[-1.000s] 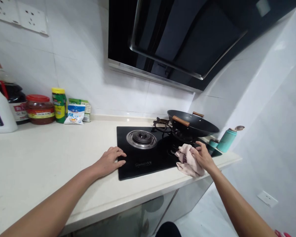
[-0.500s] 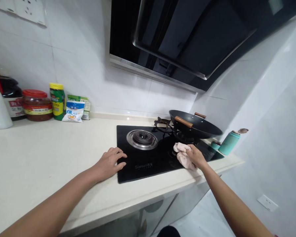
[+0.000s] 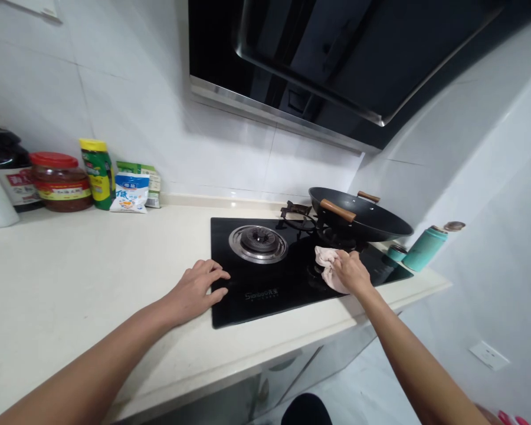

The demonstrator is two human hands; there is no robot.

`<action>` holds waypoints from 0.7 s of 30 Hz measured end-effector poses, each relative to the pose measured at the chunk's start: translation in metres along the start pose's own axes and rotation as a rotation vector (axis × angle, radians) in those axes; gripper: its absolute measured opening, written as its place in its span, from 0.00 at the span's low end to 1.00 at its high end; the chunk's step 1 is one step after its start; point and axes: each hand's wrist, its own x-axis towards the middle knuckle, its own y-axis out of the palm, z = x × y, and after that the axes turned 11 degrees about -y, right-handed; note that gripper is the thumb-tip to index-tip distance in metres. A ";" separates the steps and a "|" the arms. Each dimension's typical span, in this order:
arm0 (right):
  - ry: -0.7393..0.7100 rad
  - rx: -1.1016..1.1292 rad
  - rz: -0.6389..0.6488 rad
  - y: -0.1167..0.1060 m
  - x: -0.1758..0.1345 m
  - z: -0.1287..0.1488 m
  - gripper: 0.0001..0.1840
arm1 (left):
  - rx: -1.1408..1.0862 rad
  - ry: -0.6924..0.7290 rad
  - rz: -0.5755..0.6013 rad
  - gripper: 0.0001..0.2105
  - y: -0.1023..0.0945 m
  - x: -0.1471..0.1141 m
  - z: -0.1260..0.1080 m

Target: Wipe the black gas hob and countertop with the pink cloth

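A pale pink cloth (image 3: 331,273) is bunched under my right hand (image 3: 351,271), whose fingers are closed on it against the black glass gas stove (image 3: 292,292). My left hand (image 3: 201,290) rests at the stove's left edge, fingers apart and holding nothing. To its upper right lies a round burner (image 3: 259,243) with a metal ring and no pan support on it. Beyond the cloth, a black wok (image 3: 371,219) with wooden handles sits over the right burner. A loose-looking black pan support (image 3: 298,215) stands left of the wok, at the stove's back.
A teal bottle (image 3: 426,249) leans at the far right beside a small teal cup (image 3: 397,253). Along the left wall stand a red-lidded jar (image 3: 62,192), a yellow-capped container (image 3: 98,177) and a blue-white packet (image 3: 130,195). A range hood (image 3: 292,100) overhangs the stove.
My right hand has shifted slightly forward over the cloth, which is flatter on the glass. My left hand keeps its place on the stove's edge. The view has tilted a little.
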 end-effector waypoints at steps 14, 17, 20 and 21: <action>-0.217 0.325 0.161 -0.040 -0.087 0.076 0.17 | 0.014 -0.014 -0.002 0.18 0.000 0.002 0.000; -0.334 0.502 0.205 -0.055 -0.101 0.098 0.15 | 0.011 -0.015 0.011 0.19 -0.002 0.003 0.002; -0.328 0.690 0.323 -0.071 -0.120 0.088 0.15 | 0.011 -0.001 0.010 0.19 -0.004 0.003 0.002; -0.320 0.746 0.405 -0.075 -0.128 0.078 0.15 | 0.011 -0.001 0.010 0.19 -0.004 0.003 0.002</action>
